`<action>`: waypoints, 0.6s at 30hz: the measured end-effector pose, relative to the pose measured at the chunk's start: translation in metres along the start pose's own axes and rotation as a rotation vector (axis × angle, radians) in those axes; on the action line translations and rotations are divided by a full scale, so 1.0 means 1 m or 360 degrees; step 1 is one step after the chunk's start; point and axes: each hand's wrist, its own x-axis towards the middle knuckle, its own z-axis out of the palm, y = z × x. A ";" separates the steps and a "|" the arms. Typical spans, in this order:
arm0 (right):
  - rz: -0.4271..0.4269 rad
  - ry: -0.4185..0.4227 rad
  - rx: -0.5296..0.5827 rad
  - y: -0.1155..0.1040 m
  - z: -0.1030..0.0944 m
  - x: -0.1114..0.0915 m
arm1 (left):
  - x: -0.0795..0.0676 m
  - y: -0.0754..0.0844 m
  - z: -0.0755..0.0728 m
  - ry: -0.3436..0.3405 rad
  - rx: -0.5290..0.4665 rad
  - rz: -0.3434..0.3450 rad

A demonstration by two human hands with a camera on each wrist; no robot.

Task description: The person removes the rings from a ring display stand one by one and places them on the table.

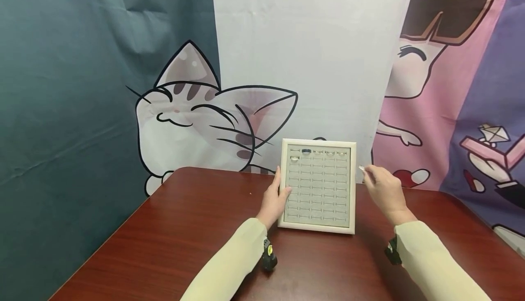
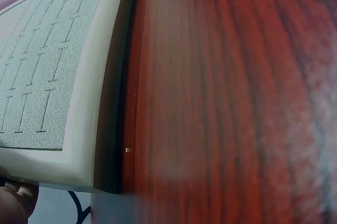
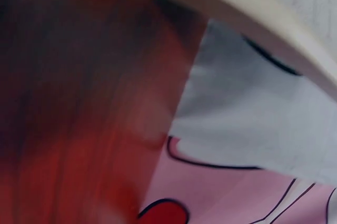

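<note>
A white-framed ring display board (image 1: 317, 207) with a grey slotted pad stands upright on the table, tilted slightly back. My left hand (image 1: 274, 200) grips its left edge, thumb on the front and fingers behind. A dark blue ring (image 1: 306, 152) and several pale metal rings sit in the top slots, with one silvery ring (image 1: 294, 158) below at the left. Just off the board's right edge, my right hand (image 1: 385, 191) pinches a small silvery ring (image 1: 361, 168) between thumb and fingertips. The right wrist view shows the frame (image 3: 253, 11) but not the hand.
The glossy red-brown wooden table (image 1: 172, 246) extends around the board. Behind it hang printed cloths with a cartoon cat (image 1: 180, 114) and a cartoon figure (image 1: 414, 73). A tiny pale speck (image 2: 127, 150) lies on the wood near the frame.
</note>
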 end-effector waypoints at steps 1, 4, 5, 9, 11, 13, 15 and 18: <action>0.0020 -0.0020 -0.0004 0.002 -0.002 -0.003 | 0.000 0.000 0.000 0.0007 0.0000 0.0011; 0.0056 -0.0063 -0.0012 0.009 -0.007 -0.011 | -0.001 0.000 0.000 0.0015 -0.0010 0.0029; 0.0057 -0.0070 -0.0017 0.011 -0.009 -0.014 | -0.001 0.000 0.001 0.0019 -0.0009 0.0034; 0.0067 -0.0092 -0.0032 0.018 -0.015 -0.024 | 0.000 -0.001 0.001 0.0025 0.0002 0.0028; 0.0082 -0.0101 -0.0039 0.021 -0.017 -0.029 | 0.000 -0.002 0.001 0.0024 0.0009 0.0028; 0.0095 -0.0114 -0.0045 0.024 -0.018 -0.033 | 0.000 -0.002 0.001 0.0017 0.0007 0.0027; 0.0102 -0.0128 -0.0047 0.027 -0.019 -0.037 | 0.000 -0.002 0.001 0.0010 0.0005 0.0027; 0.0105 -0.0160 -0.0050 0.030 -0.021 -0.044 | 0.000 -0.001 0.001 -0.0001 0.0004 0.0018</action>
